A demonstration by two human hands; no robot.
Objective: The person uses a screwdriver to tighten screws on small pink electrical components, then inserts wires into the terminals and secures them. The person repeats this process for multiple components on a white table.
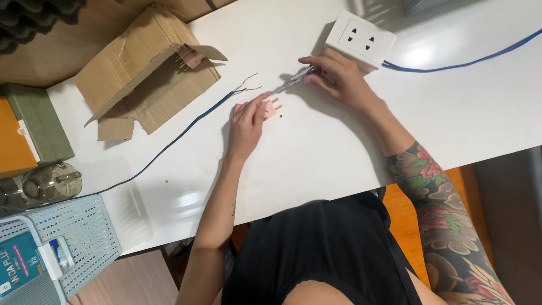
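Your single head camera looks steeply down from above onto the white table (316,164), close over your own lap.

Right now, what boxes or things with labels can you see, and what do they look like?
Cardboard box: brown, torn open, on the white table's far left.
Teal packet: flat, with a printed label, in the pale basket at bottom left.
Green box: long, plain, at the left edge.
No screens or signs.

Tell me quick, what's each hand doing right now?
Left hand: fingers pressed on the small pink plug on the table.
Right hand: closed around a clear-handled screwdriver.
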